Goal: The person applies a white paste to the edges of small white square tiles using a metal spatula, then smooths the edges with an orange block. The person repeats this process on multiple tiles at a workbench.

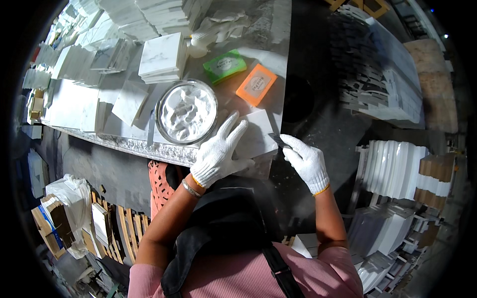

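Observation:
My left hand (220, 154), in a white knit glove, has its fingers and thumb spread at the left side of a square white tile (258, 130) near the table's front corner. Between the thumb and fingers of my gloved right hand (306, 161) is a small dark tool with a ridged face (276, 140), its tip at the tile's right edge. Most of the tool is hidden by the glove. A round clear bowl (160, 113) with white paste (186, 111) in it stands left of the tile. Beyond the tile lie an orange block (256, 84) and a green block (224, 66), both labelled.
A flat metal strip (151, 129) lies left of the bowl. Stacked marbled tiles (161, 58) and a crumpled white glove (201, 42) sit farther back. More tile stacks (392, 166) and dark-edged slabs (362, 69) stand at right; a wooden pallet (130, 231) is at lower left.

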### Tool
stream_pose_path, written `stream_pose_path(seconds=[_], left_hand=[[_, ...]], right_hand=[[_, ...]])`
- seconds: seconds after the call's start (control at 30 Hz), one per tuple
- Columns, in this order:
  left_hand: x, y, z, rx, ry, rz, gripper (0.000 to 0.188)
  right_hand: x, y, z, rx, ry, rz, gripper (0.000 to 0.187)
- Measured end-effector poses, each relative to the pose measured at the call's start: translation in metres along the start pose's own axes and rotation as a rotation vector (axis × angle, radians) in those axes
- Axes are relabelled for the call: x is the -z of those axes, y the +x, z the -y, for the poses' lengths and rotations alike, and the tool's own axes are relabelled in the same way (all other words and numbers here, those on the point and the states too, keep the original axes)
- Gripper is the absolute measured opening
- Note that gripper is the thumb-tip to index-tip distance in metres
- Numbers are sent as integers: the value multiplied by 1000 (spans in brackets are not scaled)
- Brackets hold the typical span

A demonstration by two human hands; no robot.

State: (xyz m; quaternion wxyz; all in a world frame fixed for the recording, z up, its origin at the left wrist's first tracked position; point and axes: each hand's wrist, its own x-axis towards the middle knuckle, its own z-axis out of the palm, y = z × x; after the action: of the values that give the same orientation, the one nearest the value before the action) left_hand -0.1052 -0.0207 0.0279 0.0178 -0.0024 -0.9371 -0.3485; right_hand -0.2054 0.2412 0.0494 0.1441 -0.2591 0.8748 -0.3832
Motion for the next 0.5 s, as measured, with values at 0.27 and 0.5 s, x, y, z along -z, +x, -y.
stream_pose_path(seconds=[0.27,0.5], left_hand=[[-4,-1,2,-4,23,-11,94],[-6,-1,3,-8,16,-18,97]], right_hand=[[3,-8,6,224,-362,-56,39],[4,-11,10,167,-396,25,45]])
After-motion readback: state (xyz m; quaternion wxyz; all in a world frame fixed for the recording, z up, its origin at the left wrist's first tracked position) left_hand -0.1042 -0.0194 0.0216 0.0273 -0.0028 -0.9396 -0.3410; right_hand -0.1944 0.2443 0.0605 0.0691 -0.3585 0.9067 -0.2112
